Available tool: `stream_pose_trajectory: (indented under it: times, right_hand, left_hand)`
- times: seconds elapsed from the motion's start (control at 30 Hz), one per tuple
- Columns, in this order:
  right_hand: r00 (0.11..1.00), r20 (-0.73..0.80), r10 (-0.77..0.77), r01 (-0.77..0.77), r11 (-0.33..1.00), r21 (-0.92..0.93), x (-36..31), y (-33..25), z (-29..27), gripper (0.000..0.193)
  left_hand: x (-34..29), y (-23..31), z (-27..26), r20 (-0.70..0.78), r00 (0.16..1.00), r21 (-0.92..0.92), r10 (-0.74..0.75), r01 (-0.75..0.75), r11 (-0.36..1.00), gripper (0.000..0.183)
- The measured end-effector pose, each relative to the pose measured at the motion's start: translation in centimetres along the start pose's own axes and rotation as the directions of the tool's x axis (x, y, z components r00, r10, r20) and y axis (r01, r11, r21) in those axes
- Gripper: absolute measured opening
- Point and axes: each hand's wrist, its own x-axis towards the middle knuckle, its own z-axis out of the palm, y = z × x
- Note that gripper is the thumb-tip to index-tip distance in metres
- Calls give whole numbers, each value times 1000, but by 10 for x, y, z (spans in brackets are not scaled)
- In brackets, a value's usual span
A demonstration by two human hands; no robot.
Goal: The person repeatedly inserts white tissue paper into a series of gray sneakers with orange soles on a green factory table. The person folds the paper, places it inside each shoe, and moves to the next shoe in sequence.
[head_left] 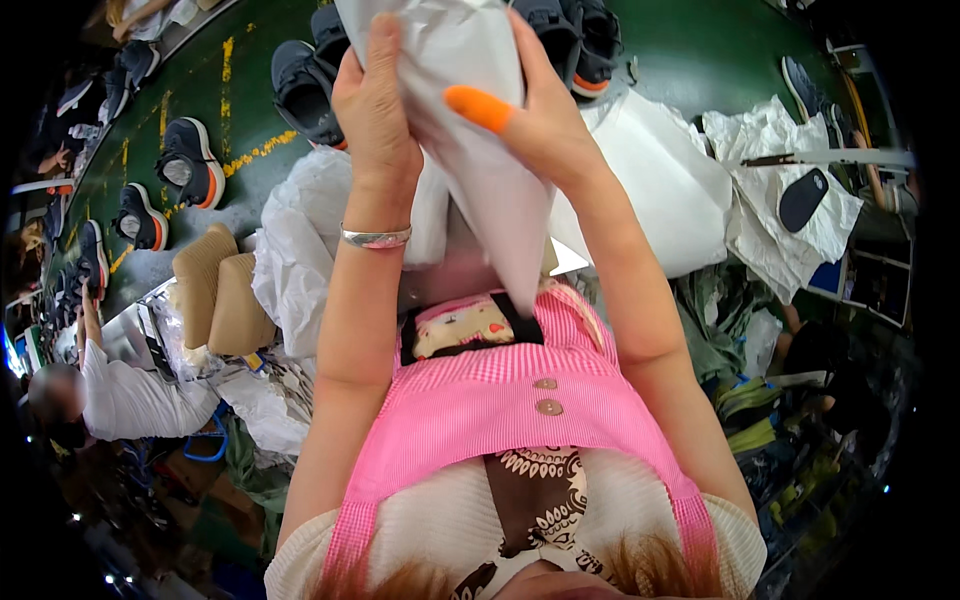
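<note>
Both of my hands are raised in front of me around a sheet of white wrapping paper (pixel 460 60), whose lower end tapers toward my pink apron. Along its left edge, my left hand (pixel 378 115) is closed with the thumb pointing up. My right hand (pixel 545 125) grips the right side, its thumb in an orange finger cot lying across the front. Whether anything is inside the paper cannot be seen. Just beyond my left hand, a dark grey shoe (pixel 303 92) with an orange sole edge lies on the green surface (pixel 255 60).
Flat white paper (pixel 665 185) lies to the right, with a dark insole (pixel 803 199) on a crumpled sheet. Crumpled white paper (pixel 300 235) and tan ribbed pads (pixel 207 290) are at left. Several shoes stand farther off. A person in a white shirt (pixel 140 395) works at far left.
</note>
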Motion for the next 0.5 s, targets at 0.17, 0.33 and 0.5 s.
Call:
stream_pose_trajectory:
  times: [0.17, 0.33, 0.5]
  right_hand:
    - [939, 196, 284, -338, 646, 684, -5, -10, 3, 60]
    - [893, 264, 366, -430, 515, 741, -5, -1, -1, 58]
    - [785, 191, 590, -582, 594, 555, -3, -35, 5, 58]
  left_hand:
    - [4, 3, 0, 21, 993, -252, -119, 121, 960, 34]
    - [5, -1, -26, 256, 900, -316, -352, 422, 850, 48]
    - [-1, 2, -33, 202, 956, -195, -213, 252, 948, 46]
